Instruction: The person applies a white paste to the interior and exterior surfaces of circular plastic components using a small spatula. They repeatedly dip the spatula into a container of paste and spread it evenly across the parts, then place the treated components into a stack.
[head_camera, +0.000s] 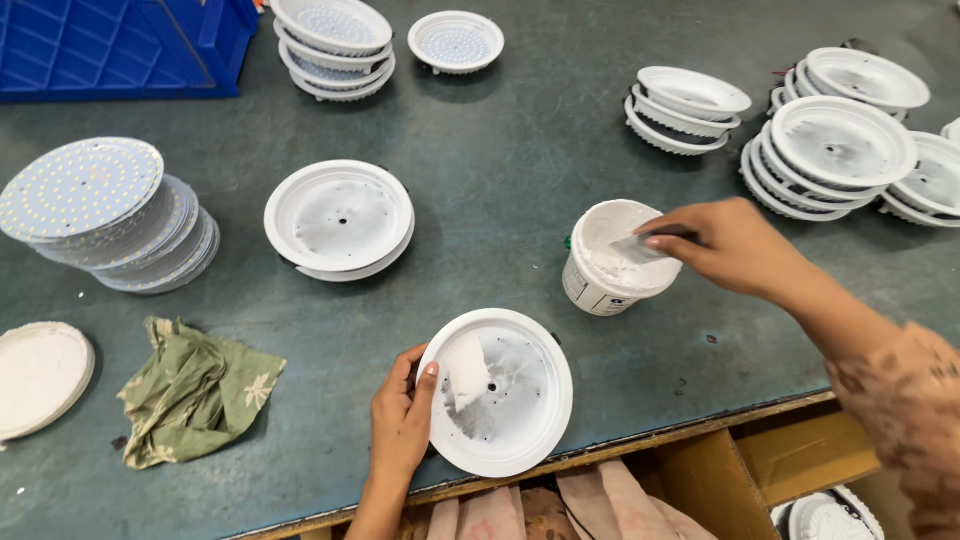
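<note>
The left hand (402, 425) grips the near-left rim of a white round lamp housing (497, 392), thumb pressed on top of the rim and fingers curled beneath it, so the housing sits tilted at the front edge of the dark green worktop (500, 170). A smear of white paste (466, 368) lies inside the housing, left of its small centre hole. The right hand (735, 245) reaches over a white tub of paste (612, 258) just behind the housing, fingers pinched on a small flat spatula (640, 247) whose blade dips into the tub. Another empty housing (340, 218) rests farther left on the worktop, well apart from both hands. A fanned stack of round LED boards (110, 215) lies at the far left, with a crumpled green cloth (195, 390) in front of it and a white disc (40, 375) at the left edge. Stacks of housings (840, 150) crowd the far right, more with LED boards fitted (335, 45) stand at the back, beside a blue plastic crate (120, 45) in the corner.
</note>
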